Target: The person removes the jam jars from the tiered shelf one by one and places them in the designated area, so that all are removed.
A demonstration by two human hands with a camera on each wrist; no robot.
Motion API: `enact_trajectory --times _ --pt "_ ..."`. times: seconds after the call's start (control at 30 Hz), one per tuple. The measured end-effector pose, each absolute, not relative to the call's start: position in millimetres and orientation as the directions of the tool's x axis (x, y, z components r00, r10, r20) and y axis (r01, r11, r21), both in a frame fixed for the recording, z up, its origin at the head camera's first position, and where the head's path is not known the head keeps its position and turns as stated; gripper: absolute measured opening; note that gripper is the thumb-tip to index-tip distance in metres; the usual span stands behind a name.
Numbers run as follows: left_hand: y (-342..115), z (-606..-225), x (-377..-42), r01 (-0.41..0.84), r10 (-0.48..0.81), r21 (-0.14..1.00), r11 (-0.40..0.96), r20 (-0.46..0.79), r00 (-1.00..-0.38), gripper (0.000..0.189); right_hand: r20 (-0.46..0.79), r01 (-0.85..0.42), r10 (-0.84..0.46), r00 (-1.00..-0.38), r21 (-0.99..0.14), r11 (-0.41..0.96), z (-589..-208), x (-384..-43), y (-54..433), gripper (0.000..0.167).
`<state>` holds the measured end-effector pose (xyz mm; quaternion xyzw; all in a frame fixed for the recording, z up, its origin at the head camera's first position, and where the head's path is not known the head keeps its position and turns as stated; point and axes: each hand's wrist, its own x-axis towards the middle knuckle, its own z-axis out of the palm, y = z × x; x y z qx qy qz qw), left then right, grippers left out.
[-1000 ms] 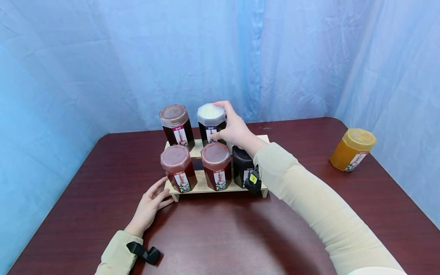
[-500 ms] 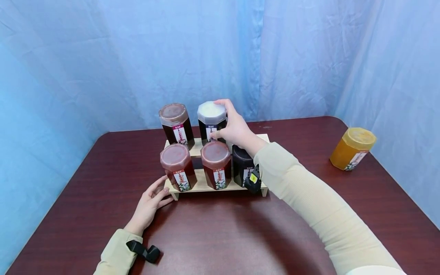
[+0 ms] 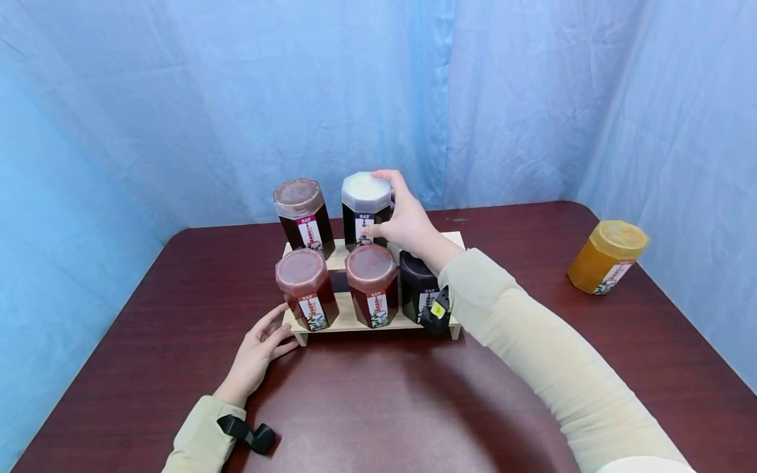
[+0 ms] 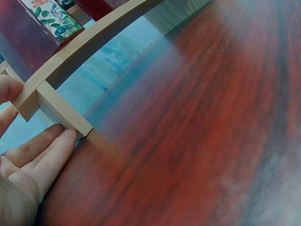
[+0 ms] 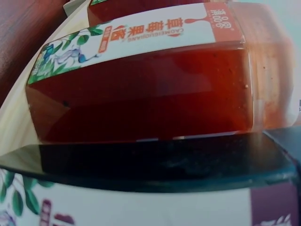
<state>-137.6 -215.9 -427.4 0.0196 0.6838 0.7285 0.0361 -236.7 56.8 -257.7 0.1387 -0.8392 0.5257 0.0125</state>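
From the head view, we look down on a dark red-brown surface [image 3: 367,394] with a two-tier wooden rack [image 3: 346,312]. The person's right hand [image 3: 408,226] grips the white-lidded dark jar [image 3: 357,213] at the upper tier, thumb on its front, a finger over the lid's edge. Its base is hidden behind the strawberry jam jar [image 3: 374,286], so we cannot tell whether it touches the wood. The brown-lidded jar [image 3: 303,217] stands to its left. Along the lower tier are a second red jar [image 3: 307,289], the strawberry one and a black-lidded jar [image 3: 418,279], partly covered by the right wrist. The yellow jar [image 3: 608,256] stands well apart, far right. We judge the step in hand to be setting or straightening the gripped jar; the next move calls for keeping it upright and clear of the front lids before letting go.

From the left wrist, we see the left hand [image 4: 28,174] with fingers nearly straight, touching the rack's front corner and leg, apparently steadying it; that support seems worth holding.

From the right wrist, we see the strawberry jar's Chinese label turned sideways, the black-lidded jar just beside it. Neither the grasping fingers nor the gripped jar can be made out here.
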Motion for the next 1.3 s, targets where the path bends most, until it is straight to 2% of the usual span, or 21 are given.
enact_trajectory --times 0.5,0.77,1.03,1.3 --pt "-216 -426 -134 -0.002 0.081 0.998 -0.060 0.003 -0.997 0.048 0.229 -0.276 -0.173 -0.958 -0.903 0.329 -257 -232 58 0.085" --pt "-217 -425 -134 -0.008 0.066 0.998 -0.066 -0.004 -0.998 0.040 0.286 -0.316 -0.160 -0.945 -0.925 0.211 -256 -232 59 0.084" --pt "-213 -426 -135 -0.044 0.082 0.997 -0.062 -0.039 -0.996 0.051 0.233 -0.248 -0.121 -0.965 -0.960 0.129 -254 -231 65 0.084" --pt "-212 -426 -135 -0.046 0.090 0.997 -0.060 -0.041 -0.995 0.051 0.247 -0.248 -0.092 -0.965 -0.969 0.005 -247 -225 77 0.083"
